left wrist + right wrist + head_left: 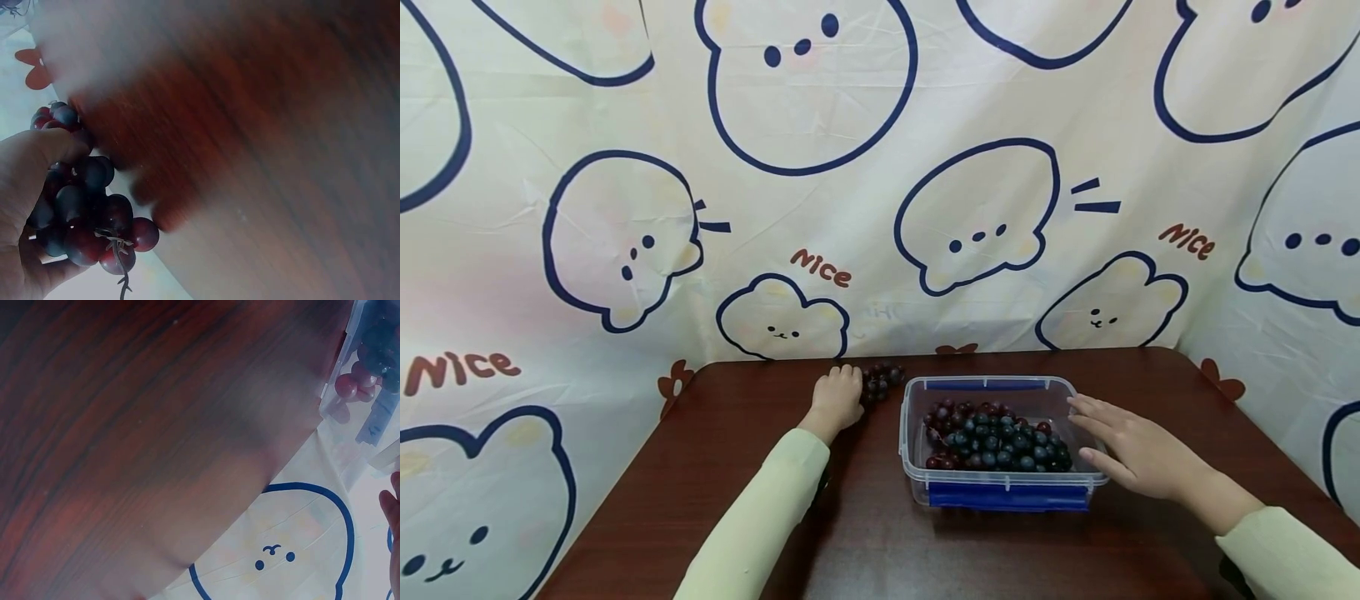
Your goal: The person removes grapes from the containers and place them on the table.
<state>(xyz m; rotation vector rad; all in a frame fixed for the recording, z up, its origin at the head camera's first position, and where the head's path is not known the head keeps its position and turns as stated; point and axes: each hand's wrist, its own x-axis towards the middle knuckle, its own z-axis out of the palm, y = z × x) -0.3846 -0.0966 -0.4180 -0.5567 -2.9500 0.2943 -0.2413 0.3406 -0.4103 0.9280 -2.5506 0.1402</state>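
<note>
At the back of the table, left of the box, my left hand (837,400) grips a bunch of dark grapes (882,382). The left wrist view shows the thumb and fingers curled around this red-black bunch (94,206), a bare stem poking out. A clear plastic box (908,442) with blue clips stands lidless in front of me, holding more dark red and blue-black grapes (1000,437). My right hand (1138,446) is at the box's right side, fingers straight, fingertips at the rim. Only its fingertips (392,512) enter the right wrist view.
The dark brown wooden table (992,558) extends around the box. A pale cloth (880,208) with cartoon animals hangs right behind the table's back edge and along both sides.
</note>
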